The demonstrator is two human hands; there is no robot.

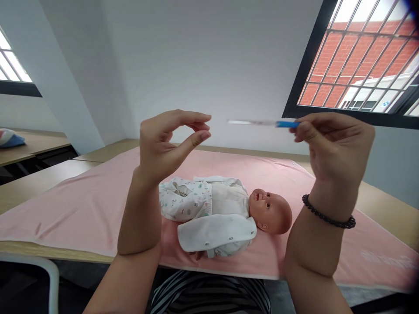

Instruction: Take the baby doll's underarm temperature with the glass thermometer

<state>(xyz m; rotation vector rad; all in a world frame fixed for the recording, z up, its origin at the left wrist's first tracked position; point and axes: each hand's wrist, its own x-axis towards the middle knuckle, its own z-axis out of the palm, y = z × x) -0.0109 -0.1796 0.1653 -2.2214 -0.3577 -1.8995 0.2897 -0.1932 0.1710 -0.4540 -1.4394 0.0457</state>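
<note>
Raised above the table, my right hand point(334, 139) pinches the blue end of a thin thermometer-like stick point(262, 123), whose pale, slightly blurred tip points left. My left hand point(175, 139) is up at the same height, thumb and fingers curved with a gap between them and nothing in it. A space separates its fingertips from the stick's tip. Below and between my arms, a baby doll point(273, 211) lies on its back on a pink cloth point(88, 205), head to the right. It wears a white top point(229, 198) and patterned white pants point(186, 198).
The pink cloth covers most of a wooden table point(376, 198). Behind it stands a pale wall, with a barred window point(360, 56) at the upper right. Another table point(42, 141) at the far left holds a blue and white item point(11, 138). A chair frame point(52, 279) is at the lower left.
</note>
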